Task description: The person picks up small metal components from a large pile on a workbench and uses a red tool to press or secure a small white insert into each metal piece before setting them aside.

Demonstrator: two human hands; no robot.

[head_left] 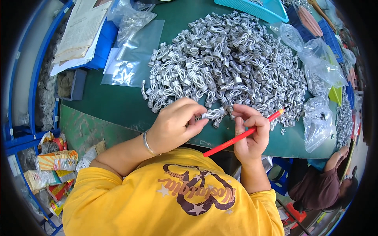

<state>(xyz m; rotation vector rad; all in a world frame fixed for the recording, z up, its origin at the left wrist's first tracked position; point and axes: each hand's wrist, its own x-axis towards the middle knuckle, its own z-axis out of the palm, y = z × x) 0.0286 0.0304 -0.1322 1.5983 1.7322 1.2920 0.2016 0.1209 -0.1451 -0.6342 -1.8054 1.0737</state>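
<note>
A large heap of small grey metal pieces, each a looped strand with a ribbed collar, covers the green table in front of me. My left hand, a bracelet on its wrist, pinches one such looped metal piece at the heap's near edge. My right hand holds a red pencil across its fingers, with the sharpened tip pointing up and right. The thumb and index finger of that hand are apart, close to the right end of the pinched piece.
Clear plastic bags lie right of the heap, and flat plastic sheets lie left of it. A turquoise basket stands at the back. Papers rest on a blue bin at far left. Another person works at lower right.
</note>
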